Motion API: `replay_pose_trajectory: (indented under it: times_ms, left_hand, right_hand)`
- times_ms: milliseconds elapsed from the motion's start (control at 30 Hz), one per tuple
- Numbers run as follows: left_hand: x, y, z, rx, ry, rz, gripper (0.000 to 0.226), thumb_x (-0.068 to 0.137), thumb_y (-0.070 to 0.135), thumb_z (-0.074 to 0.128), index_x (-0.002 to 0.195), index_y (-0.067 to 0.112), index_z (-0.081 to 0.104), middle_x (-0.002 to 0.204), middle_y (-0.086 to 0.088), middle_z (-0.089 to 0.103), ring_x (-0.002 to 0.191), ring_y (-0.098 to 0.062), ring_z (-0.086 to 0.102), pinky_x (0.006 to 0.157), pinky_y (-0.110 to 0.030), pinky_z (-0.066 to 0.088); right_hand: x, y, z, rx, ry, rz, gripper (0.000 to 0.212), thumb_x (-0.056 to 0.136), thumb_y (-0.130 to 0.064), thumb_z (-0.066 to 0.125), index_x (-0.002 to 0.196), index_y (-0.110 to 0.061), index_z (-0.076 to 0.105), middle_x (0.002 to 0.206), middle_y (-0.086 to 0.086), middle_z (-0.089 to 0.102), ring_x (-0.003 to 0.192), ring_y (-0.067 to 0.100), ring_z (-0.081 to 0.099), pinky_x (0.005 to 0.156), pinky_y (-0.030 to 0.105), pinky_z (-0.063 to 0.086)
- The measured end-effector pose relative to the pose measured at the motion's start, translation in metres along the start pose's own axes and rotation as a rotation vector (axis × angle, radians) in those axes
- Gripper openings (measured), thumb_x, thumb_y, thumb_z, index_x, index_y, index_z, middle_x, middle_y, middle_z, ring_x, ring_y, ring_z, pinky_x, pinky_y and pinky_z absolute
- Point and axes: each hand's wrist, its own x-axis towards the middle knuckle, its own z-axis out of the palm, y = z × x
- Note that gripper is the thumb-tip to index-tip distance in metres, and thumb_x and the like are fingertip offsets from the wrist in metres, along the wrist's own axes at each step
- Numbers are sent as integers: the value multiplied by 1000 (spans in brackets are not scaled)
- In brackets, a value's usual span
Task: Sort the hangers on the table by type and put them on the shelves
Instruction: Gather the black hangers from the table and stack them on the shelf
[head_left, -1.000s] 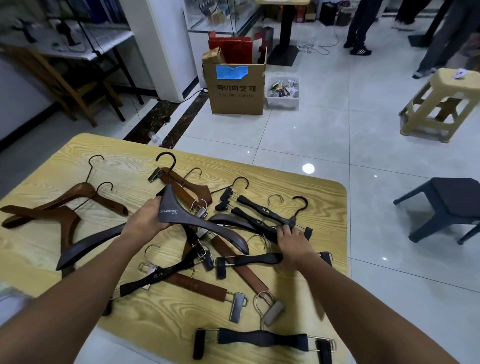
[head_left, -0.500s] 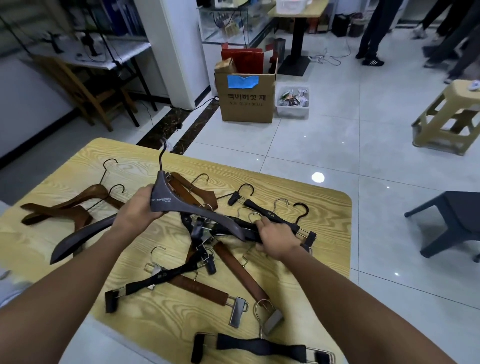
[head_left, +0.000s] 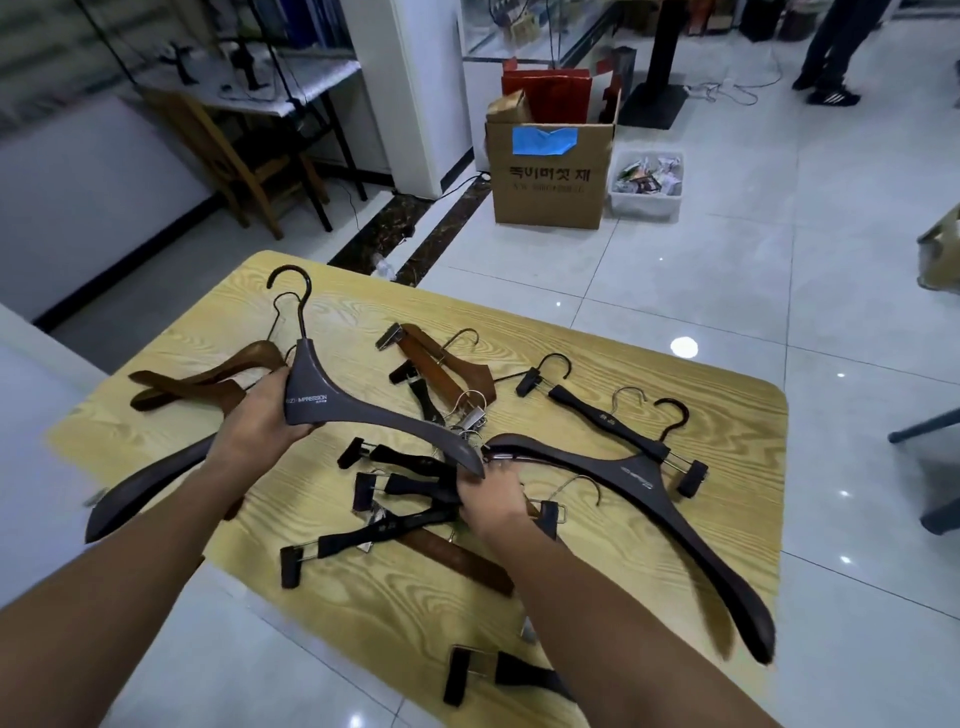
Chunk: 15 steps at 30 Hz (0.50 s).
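Note:
My left hand (head_left: 260, 421) grips a dark grey coat hanger (head_left: 322, 400) at its neck and holds it above the wooden table (head_left: 363, 603), hook up. My right hand (head_left: 493, 504) is curled round the left end of a second dark coat hanger (head_left: 639, 478), which slants toward the table's right edge. Two brown wooden coat hangers (head_left: 197, 384) lie at the left. Brown clip hangers (head_left: 441, 369) and black clip hangers (head_left: 597, 415) lie scattered in the middle. Another black clip hanger (head_left: 498, 675) sits at the near edge.
On the tiled floor beyond the table stand a cardboard box (head_left: 550, 171) and a white bin (head_left: 647, 182). A wooden chair (head_left: 234, 156) and a desk are at the far left. A person's feet (head_left: 831, 88) show at the far right. A dark stool (head_left: 930, 467) stands right of the table.
My left hand has raised the grey hanger up and to the left. My right hand has drawn a second dark coat hanger out of the pile toward the right.

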Motion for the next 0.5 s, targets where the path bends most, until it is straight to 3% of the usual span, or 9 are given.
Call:
replay_pose_trajectory:
  times_ms: [133,233,367,500]
  left_hand:
    - [4,-6,5,2,-6,41,42,75,20,78,101,31,46,94,5,55,83,-16,54,69,-34,44]
    - [8,-2,8,25,-7,49,40,75,22,78,102,28,48,93,6,55,82,-17,54,67,-34,44]
    - [14,11,11,-9,-62,58,36,78,22,75,106,21,53,97,0,62,86,-21,60,72,-41,51]
    - [18,28,15,-21,-88,79,36,79,20,75,107,19,53,97,-3,62,87,-23,60,72,-41,50]
  right_hand:
    - [8,-10,4,16,-2,32,48,97,-11,44,144,-10,34,146,14,33,136,39,27,115,46,17]
    - [8,-3,8,-6,39,-14,53,99,-33,46,144,-7,35,150,17,28,142,40,11,118,49,5]
    - [-1,19,10,64,117,26,78,94,-66,21,142,-9,43,152,16,26,142,35,15,118,48,3]
    - [-21,52,17,193,203,177,73,96,-63,20,145,-11,32,148,15,33,140,33,24,118,47,12]
